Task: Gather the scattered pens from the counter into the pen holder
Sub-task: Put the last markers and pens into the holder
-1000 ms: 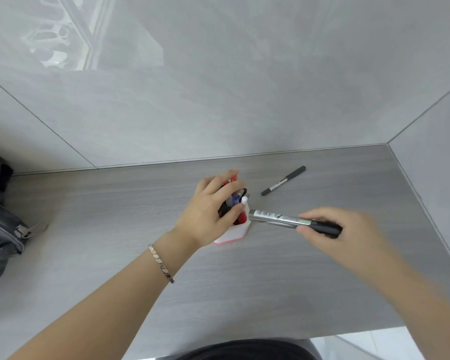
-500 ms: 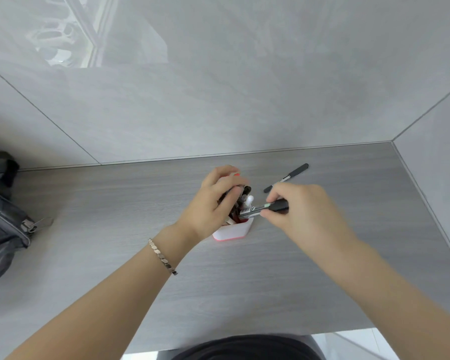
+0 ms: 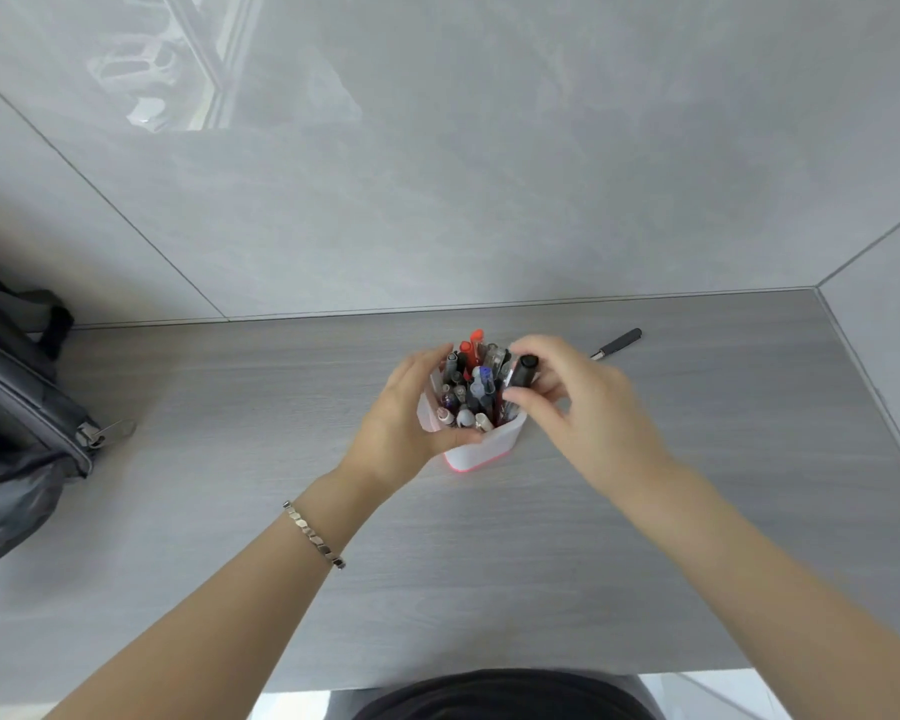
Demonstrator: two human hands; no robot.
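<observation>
A white pen holder [image 3: 481, 448] with a red base stands mid-counter, packed with several pens. My left hand [image 3: 404, 423] wraps around its left and front side. A thick black marker [image 3: 520, 376] stands upright at the holder's right edge, its lower part inside. My right hand [image 3: 578, 402] pinches the marker between thumb and fingers. One black pen [image 3: 617, 343] lies on the counter behind my right hand, partly hidden by it.
A grey tiled wall runs along the back of the counter [image 3: 697, 511], and another wall closes the right side. A dark grey bag [image 3: 17, 402] with a zip pull sits at the counter's left end. The counter's front edge is near my body.
My right hand carried the black marker from the right over to the holder and turned it from lying flat to upright inside. My left hand stayed on the holder.
</observation>
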